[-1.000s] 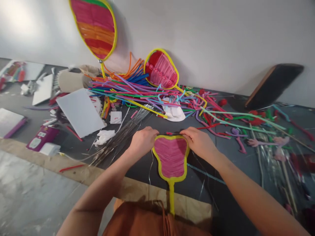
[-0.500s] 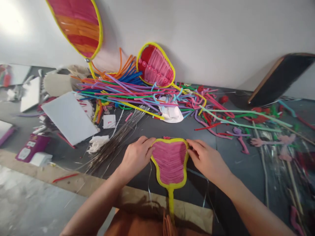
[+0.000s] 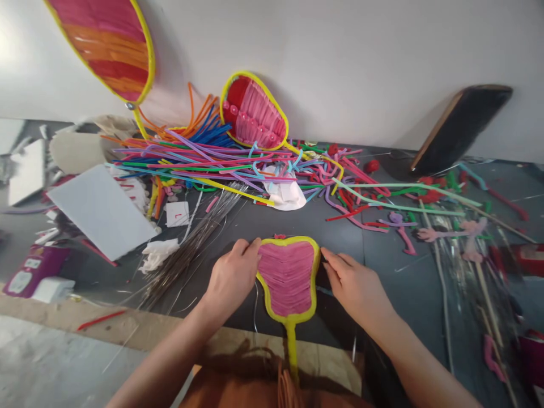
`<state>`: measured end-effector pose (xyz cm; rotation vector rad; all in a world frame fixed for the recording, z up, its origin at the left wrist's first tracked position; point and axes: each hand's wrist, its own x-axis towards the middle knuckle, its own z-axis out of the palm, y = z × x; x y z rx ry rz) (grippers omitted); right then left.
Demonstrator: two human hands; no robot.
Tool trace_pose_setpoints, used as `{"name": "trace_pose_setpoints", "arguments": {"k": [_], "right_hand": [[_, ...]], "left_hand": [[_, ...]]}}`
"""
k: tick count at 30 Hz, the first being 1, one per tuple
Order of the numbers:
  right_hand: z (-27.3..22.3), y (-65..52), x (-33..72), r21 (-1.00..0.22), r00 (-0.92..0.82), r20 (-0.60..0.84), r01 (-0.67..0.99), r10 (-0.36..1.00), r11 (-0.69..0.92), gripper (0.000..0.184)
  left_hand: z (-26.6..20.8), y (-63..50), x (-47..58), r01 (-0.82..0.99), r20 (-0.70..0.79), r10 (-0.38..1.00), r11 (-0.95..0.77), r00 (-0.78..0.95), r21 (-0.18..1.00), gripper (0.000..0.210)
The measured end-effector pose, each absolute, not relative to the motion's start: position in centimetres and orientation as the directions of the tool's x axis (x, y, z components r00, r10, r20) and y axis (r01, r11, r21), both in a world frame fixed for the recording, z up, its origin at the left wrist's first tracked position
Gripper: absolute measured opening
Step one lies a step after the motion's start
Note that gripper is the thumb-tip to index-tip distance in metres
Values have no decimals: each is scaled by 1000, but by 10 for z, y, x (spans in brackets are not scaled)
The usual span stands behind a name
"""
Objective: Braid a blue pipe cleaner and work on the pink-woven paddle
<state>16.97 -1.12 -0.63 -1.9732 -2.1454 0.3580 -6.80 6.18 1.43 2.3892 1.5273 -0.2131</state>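
Note:
In front of me is a flat petal-shaped piece [image 3: 287, 277], filled with rows of pink pipe cleaner inside a yellow fuzzy rim. Its yellow stem [image 3: 292, 348] points down toward my body. My left hand [image 3: 235, 272] pinches the upper left of the rim between thumb and fingers. Beside the upper right edge, my right hand [image 3: 355, 283] has its fingers loosely bent, the tips just off the rim. Whether a thin wire lies between them is too small to make out. A small pink bit [image 3: 279, 236] shows behind the top edge.
A pile of coloured pipe cleaners [image 3: 204, 161] lies along the wall. Two finished-looking petals, one striped [image 3: 108, 42] and one pink-red [image 3: 255, 113], lean there. Bundled wires [image 3: 191, 249], a white board [image 3: 102, 212], a dark phone-like slab [image 3: 461, 130] and a purple box [image 3: 34, 271] surround the workspace.
The view has shifted, so the surroundings sit further left. My right fingertips have come slightly away from the petal's rim, while my left hand keeps its pinch.

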Motion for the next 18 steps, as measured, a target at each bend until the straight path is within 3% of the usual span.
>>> {"name": "trace_pose_setpoints", "arguments": {"k": [5,12,18], "right_hand": [[-5,-14,165,-217,-108,-25,971,994,100,31],[-12,-28,154,-295,-78,51,951,996,90,32],[-14,-39,150,-319,-48,98,945,994,77,32]], "left_hand": [[16,58,-65,920,-324,861,-366,392,141,40],[13,50,-63,929,-296,880,-353,370,113,39],[9,29,-68,904,-163,899,-370,407,214,31]]}}
